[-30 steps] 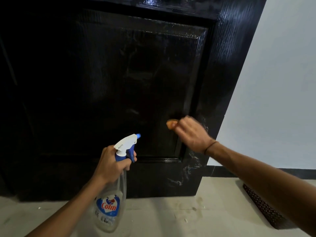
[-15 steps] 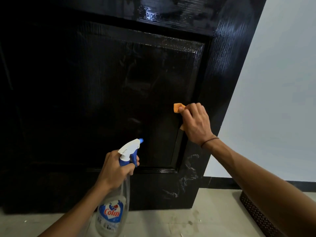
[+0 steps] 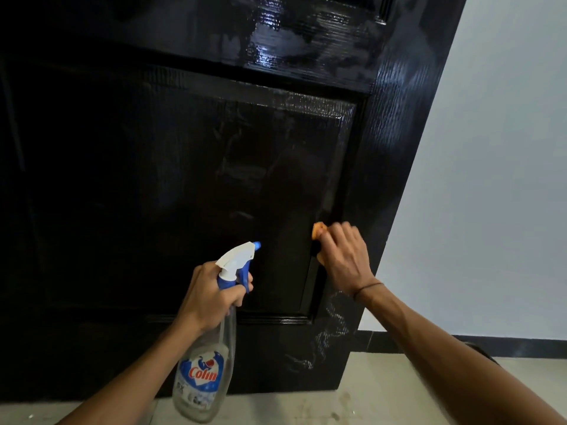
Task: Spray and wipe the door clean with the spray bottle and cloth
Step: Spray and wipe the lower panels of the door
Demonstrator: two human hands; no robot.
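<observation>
A glossy black panelled door (image 3: 159, 179) fills most of the view, with wet smears near its top and on its lower right stile. My right hand (image 3: 345, 259) grips a small orange cloth (image 3: 317, 231) and holds it against the right edge of the recessed panel. Most of the cloth is hidden under my fingers. My left hand (image 3: 208, 296) grips the neck of a clear spray bottle (image 3: 202, 378) with a white and blue trigger head, its nozzle pointing at the door, a little left of the cloth.
A pale wall (image 3: 491, 179) with a black skirting strip (image 3: 429, 345) stands right of the door. The light floor (image 3: 368, 403) runs below, with small specks of dirt on it.
My right hand with the cloth went up the panel's right edge, then slid back down a little. The view tilted upward, showing more of the door's top. My left hand keeps the bottle.
</observation>
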